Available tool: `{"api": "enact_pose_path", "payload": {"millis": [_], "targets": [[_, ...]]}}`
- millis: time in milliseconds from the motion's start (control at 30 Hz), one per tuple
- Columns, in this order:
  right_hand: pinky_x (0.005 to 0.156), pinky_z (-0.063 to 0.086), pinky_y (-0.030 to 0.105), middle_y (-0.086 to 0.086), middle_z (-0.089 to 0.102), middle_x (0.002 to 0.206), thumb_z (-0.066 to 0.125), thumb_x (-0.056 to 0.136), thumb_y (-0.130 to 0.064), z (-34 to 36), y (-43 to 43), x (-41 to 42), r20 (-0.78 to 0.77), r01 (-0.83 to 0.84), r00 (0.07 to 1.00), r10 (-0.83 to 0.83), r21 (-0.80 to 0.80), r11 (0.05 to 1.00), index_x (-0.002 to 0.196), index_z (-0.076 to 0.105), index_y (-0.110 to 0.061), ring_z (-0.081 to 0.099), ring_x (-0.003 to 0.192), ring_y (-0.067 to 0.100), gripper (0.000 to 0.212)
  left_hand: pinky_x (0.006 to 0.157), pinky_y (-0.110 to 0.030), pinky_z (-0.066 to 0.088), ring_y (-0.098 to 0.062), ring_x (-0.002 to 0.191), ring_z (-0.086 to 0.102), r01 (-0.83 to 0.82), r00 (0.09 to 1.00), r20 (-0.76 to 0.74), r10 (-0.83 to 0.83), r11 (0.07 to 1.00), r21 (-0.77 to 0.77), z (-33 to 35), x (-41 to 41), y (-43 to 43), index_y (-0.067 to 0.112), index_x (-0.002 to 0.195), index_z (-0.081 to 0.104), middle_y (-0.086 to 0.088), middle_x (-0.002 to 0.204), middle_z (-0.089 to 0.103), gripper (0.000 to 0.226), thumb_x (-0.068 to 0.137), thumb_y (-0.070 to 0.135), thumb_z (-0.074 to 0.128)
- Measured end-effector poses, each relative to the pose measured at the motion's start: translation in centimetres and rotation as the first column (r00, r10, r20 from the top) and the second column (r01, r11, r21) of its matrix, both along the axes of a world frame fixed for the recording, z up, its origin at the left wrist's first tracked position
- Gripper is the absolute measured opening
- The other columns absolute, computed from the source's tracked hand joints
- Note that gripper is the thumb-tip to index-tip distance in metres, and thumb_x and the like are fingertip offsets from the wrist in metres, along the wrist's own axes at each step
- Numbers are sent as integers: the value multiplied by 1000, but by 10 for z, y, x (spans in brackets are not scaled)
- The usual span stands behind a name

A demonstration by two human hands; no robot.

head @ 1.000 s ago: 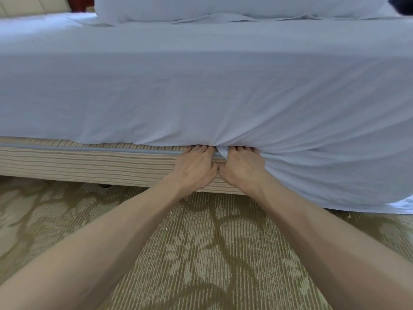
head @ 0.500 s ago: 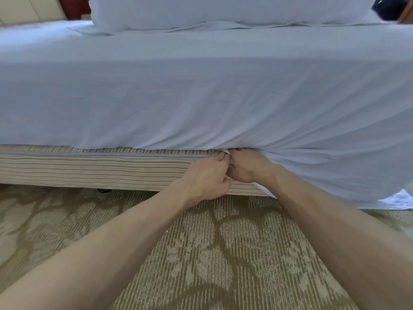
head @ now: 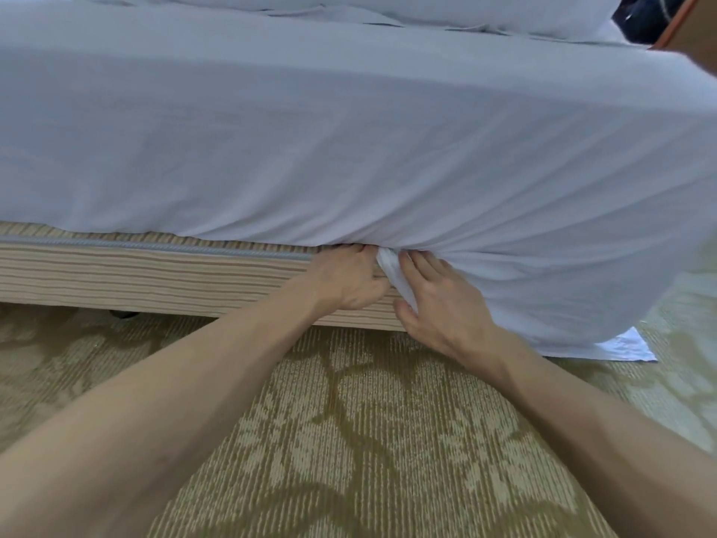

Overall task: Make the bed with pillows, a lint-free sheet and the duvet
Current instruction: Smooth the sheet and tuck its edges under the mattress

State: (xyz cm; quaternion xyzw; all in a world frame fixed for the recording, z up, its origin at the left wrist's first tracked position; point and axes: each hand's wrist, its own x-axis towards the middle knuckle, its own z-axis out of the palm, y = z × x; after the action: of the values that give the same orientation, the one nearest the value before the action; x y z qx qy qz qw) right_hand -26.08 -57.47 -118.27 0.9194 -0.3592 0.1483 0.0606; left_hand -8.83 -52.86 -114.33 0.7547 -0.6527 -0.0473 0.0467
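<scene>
White sheet [head: 349, 149]: covered the bed's top and near side; the hem was tucked in on the left, and the right part hung loose to the carpet [head: 349, 440].
Bunched fold [head: 392, 271]: a wad of sheet stuck out between the two hands.
Left hand [head: 345, 279]: knuckles were bent and the fingertips were hidden under the sheet's lower edge; I could not tell whether it gripped cloth.
Right hand [head: 440, 304]: fingers were straight and spread, pressed flat on the hanging sheet, with the thumb beside the fold.
Bed base [head: 155, 277]: striped beige, exposed left of the hands.
Pillow [head: 465, 9]: white, lay at the far side.
</scene>
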Motion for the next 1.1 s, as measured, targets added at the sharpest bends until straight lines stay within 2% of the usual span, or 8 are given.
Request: {"api": "enact_pose_path", "payload": {"millis": [100, 200, 367, 500, 633, 767, 867, 1100], "targets": [[120, 27, 35, 12, 54, 145, 39, 84, -44, 7, -5, 22, 2, 94, 995, -95, 112, 989, 147, 44, -6, 47, 136, 28, 74, 114, -43, 33, -29, 142, 44, -67, 998, -15, 67, 998, 20, -3, -7, -12, 20, 151, 45, -8, 155, 48, 64, 93, 46, 43], [120, 24, 37, 14, 49, 149, 54, 85, -40, 12, -13, 38, -91, 161, 985, -145, 201, 966, 148, 38, -7, 43, 138, 31, 73, 112, -44, 38, -28, 134, 52, -97, 995, 22, 96, 995, 17, -7, -9, -20, 21, 141, 56, -7, 144, 59, 54, 93, 43, 42], [109, 36, 37, 6, 55, 145, 57, 90, -38, 22, -33, 47, -218, 218, 962, -163, 255, 942, 148, 42, -16, 53, 132, 27, 64, 116, -45, 35, -32, 142, 42, -80, 997, 3, 80, 991, 107, -4, -7, -21, 15, 152, 41, -12, 156, 45, 63, 94, 38, 48], [114, 29, 38, 6, 45, 154, 57, 91, -34, 24, -36, 37, -247, 157, 965, -86, 284, 946, 156, 29, -17, 43, 140, 27, 73, 111, -42, 41, -34, 141, 43, 120, 992, 16, -122, 990, 79, 1, 4, 5, 15, 158, 26, -13, 161, 37, 74, 92, 27, 55], [106, 38, 36, 10, 54, 146, 59, 90, -27, 22, -30, 14, -71, -16, 997, 37, 268, 963, 152, 38, -14, 51, 131, 30, 67, 118, -40, 36, -26, 150, 32, 288, 953, 92, -289, 957, 30, 2, 0, 25, 13, 163, 12, -8, 169, 20, 83, 94, 30, 55], [78, 54, 37, -1, 65, 131, 56, 88, -19, 11, -13, -20, 126, -43, 992, 33, 76, 996, 139, 57, -17, 58, 118, 21, 51, 122, -33, 22, -24, 155, 19, 290, 947, 134, -291, 957, 25, 0, -15, 16, 8, 163, 3, -11, 171, 11, 89, 96, 38, 54], [92, 52, 35, 3, 63, 134, 58, 85, -20, 2, -10, -43, 102, 34, 994, -29, -49, 998, 135, 58, -9, 56, 126, 22, 52, 114, -37, 35, -26, 148, 34, 243, 963, 127, -238, 970, -22, -6, -21, 3, 11, 163, 13, -9, 167, 26, 88, 92, 45, 54], [122, 22, 36, 12, 49, 148, 61, 77, -28, 3, -28, -33, -64, 184, 982, -179, 89, 979, 152, 36, -6, 42, 140, 28, 81, 115, -41, 34, -27, 146, 38, 81, 996, 43, -77, 992, -96, -11, -45, -20, 18, 159, 26, -4, 164, 35, 75, 96, 54, 43]]}}
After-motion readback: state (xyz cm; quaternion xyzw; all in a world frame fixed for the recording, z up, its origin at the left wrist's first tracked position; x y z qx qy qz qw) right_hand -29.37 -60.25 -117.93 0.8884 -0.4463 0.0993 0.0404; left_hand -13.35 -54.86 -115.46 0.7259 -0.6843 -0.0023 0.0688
